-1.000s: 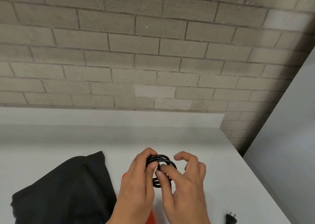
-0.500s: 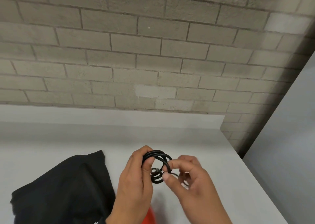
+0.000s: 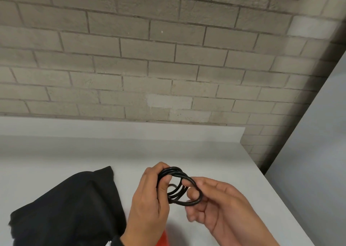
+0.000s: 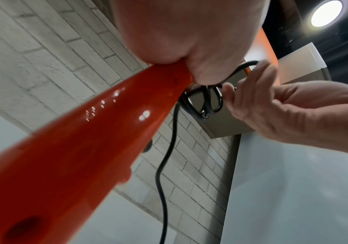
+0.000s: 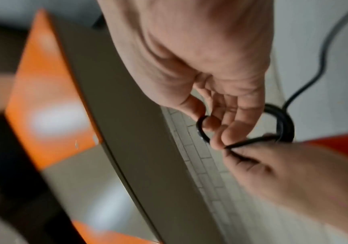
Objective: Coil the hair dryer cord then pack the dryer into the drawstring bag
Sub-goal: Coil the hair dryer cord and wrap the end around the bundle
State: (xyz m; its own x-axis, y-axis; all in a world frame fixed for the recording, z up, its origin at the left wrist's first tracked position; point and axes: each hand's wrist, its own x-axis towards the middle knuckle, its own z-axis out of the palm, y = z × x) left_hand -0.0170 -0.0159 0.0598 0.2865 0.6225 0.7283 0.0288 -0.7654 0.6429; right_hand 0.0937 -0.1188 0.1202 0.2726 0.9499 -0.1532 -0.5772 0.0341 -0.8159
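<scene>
The left hand (image 3: 148, 195) holds a bundle of black cord (image 3: 177, 185) above the white desk (image 3: 215, 157), its fingers (image 3: 164, 185) curled round the loops on the side toward the drawstring bag. From the left wrist view the same hand also grips the glossy red hair dryer (image 4: 81, 148), whose body runs down and away from the palm; in the head view only a red sliver of the dryer shows below the left hand, at the bottom edge. The right hand (image 3: 221, 206) meets the coil from the side away from the bag. Its thumb and forefinger pinch the outermost loop, and the other fingers curl loosely beneath, holding nothing that can be made out. In the right wrist view the right fingers (image 5: 229, 132) close on a thin strand of the cord just beside the left hand's knuckles. A loose length of cord hangs down from the coil past the dryer's body, and its end runs out of view. The black drawstring bag (image 3: 71, 208) lies crumpled on the desk, just beside the left forearm and apart from the coil. A grey brick wall (image 3: 149, 62) stands behind the desk, beyond the coil. In the left wrist view a round ceiling light (image 4: 325, 14) glows above the right hand.
</scene>
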